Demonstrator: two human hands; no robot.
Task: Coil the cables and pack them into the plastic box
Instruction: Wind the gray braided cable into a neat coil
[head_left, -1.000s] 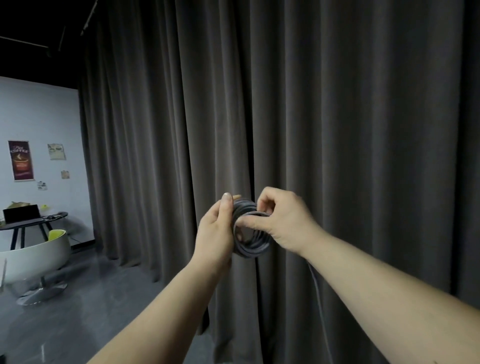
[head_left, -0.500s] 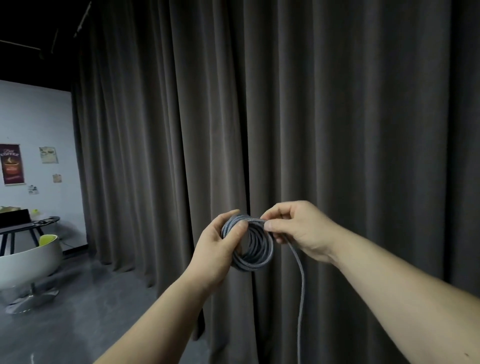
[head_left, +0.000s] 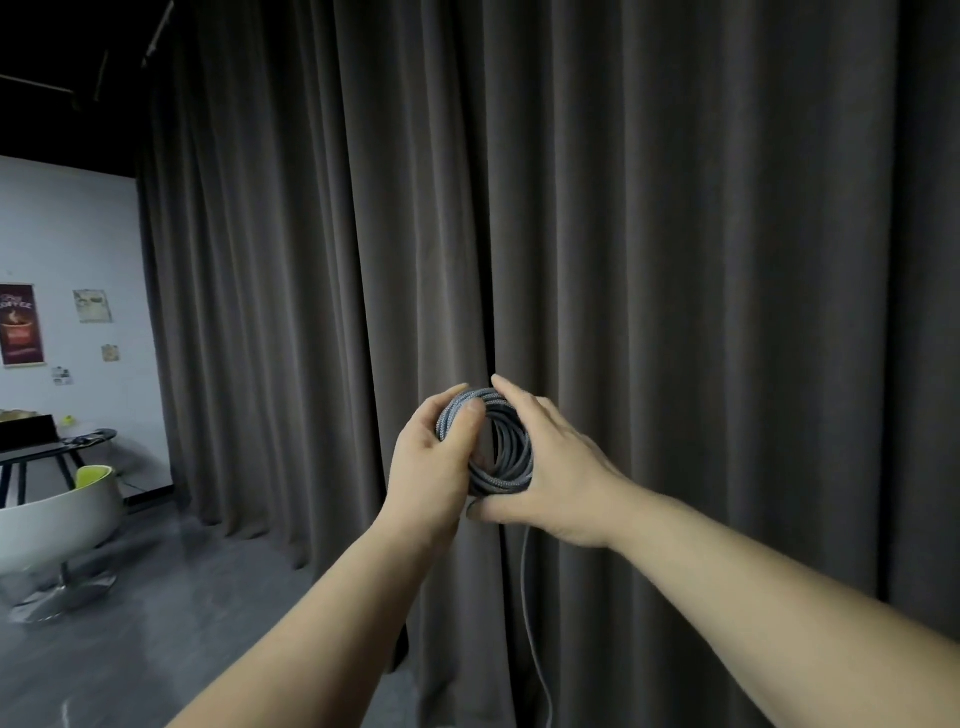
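A grey braided cable coil (head_left: 506, 457) is held up in front of a dark curtain at chest height. My left hand (head_left: 431, 467) grips the coil's left side, thumb across the strands. My right hand (head_left: 556, 467) wraps round the coil's right side and bottom, fingers behind it and thumb under it. A loose tail of the cable (head_left: 530, 623) hangs down from under my right hand toward the bottom edge. The plastic box is not in view.
A heavy dark curtain (head_left: 675, 312) fills most of the view straight ahead. At the left stand a white round chair (head_left: 57, 525) and a dark table (head_left: 47, 447) against a white wall with posters. Grey floor (head_left: 156, 623) lies below.
My right hand has swept from the coil's top round to its right side and bottom, laying more cable on. The hanging tail now drops from under that hand. The left hand kept its grip.
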